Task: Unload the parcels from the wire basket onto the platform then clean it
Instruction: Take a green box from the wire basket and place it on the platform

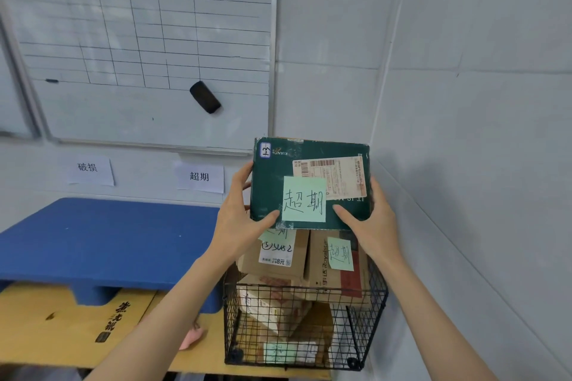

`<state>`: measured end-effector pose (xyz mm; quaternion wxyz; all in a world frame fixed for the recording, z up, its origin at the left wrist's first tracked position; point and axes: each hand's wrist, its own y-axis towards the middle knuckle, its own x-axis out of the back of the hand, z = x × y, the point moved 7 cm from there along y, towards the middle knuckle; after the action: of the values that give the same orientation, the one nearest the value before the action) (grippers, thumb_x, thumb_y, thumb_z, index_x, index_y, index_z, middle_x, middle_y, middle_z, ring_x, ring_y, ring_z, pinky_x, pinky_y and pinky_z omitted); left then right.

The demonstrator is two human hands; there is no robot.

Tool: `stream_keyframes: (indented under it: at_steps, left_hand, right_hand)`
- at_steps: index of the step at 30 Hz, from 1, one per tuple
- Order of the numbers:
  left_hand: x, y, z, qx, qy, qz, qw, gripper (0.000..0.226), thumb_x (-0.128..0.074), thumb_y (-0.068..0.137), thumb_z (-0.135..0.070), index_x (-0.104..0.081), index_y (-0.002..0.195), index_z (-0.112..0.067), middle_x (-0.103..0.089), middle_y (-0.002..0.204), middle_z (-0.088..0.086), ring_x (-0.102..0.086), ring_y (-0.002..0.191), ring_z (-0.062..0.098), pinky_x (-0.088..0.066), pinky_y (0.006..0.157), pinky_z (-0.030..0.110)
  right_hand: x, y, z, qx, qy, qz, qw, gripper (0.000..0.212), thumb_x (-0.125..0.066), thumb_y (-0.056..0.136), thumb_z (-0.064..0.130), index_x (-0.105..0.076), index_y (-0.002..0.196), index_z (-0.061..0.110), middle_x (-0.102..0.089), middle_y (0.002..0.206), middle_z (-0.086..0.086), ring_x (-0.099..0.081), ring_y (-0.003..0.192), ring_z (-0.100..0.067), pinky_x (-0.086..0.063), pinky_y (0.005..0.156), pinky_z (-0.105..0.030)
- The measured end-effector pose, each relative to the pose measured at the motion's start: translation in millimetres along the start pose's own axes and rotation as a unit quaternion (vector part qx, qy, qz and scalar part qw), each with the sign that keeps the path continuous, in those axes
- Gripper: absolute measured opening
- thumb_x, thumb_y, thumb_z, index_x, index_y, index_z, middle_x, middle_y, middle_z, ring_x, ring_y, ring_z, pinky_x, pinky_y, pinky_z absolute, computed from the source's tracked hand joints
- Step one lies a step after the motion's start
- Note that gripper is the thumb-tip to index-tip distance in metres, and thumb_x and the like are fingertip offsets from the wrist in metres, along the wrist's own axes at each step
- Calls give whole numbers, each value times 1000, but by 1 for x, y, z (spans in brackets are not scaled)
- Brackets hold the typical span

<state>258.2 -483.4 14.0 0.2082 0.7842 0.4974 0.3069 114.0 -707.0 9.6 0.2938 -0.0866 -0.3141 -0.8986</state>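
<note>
A: What's in the wire basket (353, 331)?
B: Four parcels (322, 266) that I can count, piled up. The lower ones blur behind the mesh.
A: And the hands?
B: The left hand (238, 216) and right hand (371, 219) clasp one green box (272, 182), fingers (343, 213) curled round its edges, just above the basket. One blue platform (108, 241) lies to their left.

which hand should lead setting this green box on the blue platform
Probably left: the left hand grips the green box on the side facing the blue platform; the right hand holds the far side.
</note>
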Motion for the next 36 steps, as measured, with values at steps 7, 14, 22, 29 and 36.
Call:
stream_keyframes:
  at_steps: [7, 14, 22, 29, 36]
  left_hand:
    - [29, 8, -18, -7, -14, -48, 999, 96, -85, 75, -21, -23, 149, -26, -41, 144, -23, -42, 125, -13, -44, 85, 4]
    - [82, 0, -27, -17, 13, -105, 994, 89, -83, 77, -14, -29, 147, -26, -45, 141, -20, -43, 126, -7, -45, 87, 6]
    - [154, -8, -10, 1, 25, -149, 989, 88, -79, 79, -6, -28, 147, -32, -49, 139, -20, -46, 128, -1, -48, 86, 9]
    - [222, -6, 21, 24, 8, -179, 984, 81, -79, 80, -8, -33, 142, -30, -52, 132, -26, -48, 125, -4, -46, 82, 6]
    - [306, 4, 57, 28, -11, -149, 988, 82, -81, 76, -27, -32, 142, -38, -48, 133, -33, -47, 126, -3, -48, 89, 17]
  right_hand:
    - [-12, 7, 39, 51, 68, 33, 996, 87, -80, 82, 26, -26, 147, 47, -42, 142, 20, -43, 133, -8, -52, 100, -47]
    - [-57, 5, 71, 68, 139, 98, 983, 95, -77, 84, 24, -15, 154, 41, -40, 142, 32, -42, 128, 9, -44, 109, -46]
    - [-119, 0, 118, 79, 164, 131, 975, 104, -77, 83, 29, -4, 155, 40, -38, 139, 25, -46, 127, -2, -39, 111, -36]
    - [-187, -1, 153, 100, 156, 152, 971, 84, -76, 86, 29, -25, 152, 33, -49, 125, 32, -47, 105, 25, -42, 86, -5]
    - [-270, -11, 192, 94, 180, 151, 967, 78, -75, 87, 26, -30, 150, 30, -53, 133, 20, -49, 114, 15, -41, 82, 1]
